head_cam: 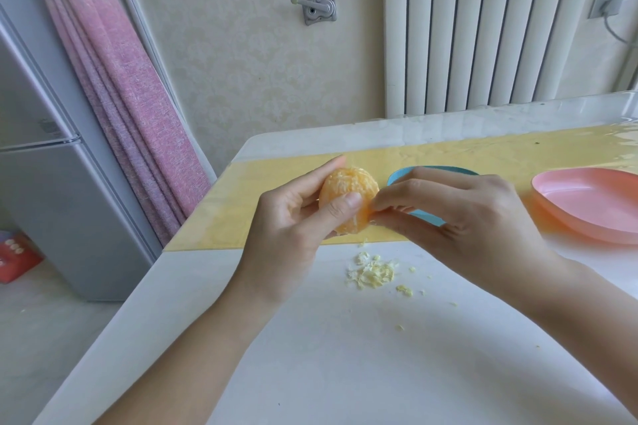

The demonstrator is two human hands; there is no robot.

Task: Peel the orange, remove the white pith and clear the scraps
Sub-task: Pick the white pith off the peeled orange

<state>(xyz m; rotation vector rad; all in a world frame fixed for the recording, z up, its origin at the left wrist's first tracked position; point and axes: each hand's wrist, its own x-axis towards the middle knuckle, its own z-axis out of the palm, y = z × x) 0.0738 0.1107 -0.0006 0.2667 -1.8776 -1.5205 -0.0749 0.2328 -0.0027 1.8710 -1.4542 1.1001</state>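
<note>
In the head view, the fingers [312, 183] of the left hand [290, 214] are curled round the orange [348, 188], with the thumb pressed flat on its front. The orange is already stripped of peel and is held in the air over the near edge of the yellow mat [241, 203]. The thumb and forefinger of the right hand [466, 214] are pinched together against the fruit's right side. What is nipped between them is too small to be told, perhaps a shred of pith. A small heap of pale pith scraps [373, 272] is scattered on the white table [310, 355] just off the mat's near edge, with a few crumbs strewn further toward the person. A blue dish [400, 178] is set on the mat and is mostly hidden behind the right hand. A pink dish [587, 203] is seen at the mat's right end.
</note>
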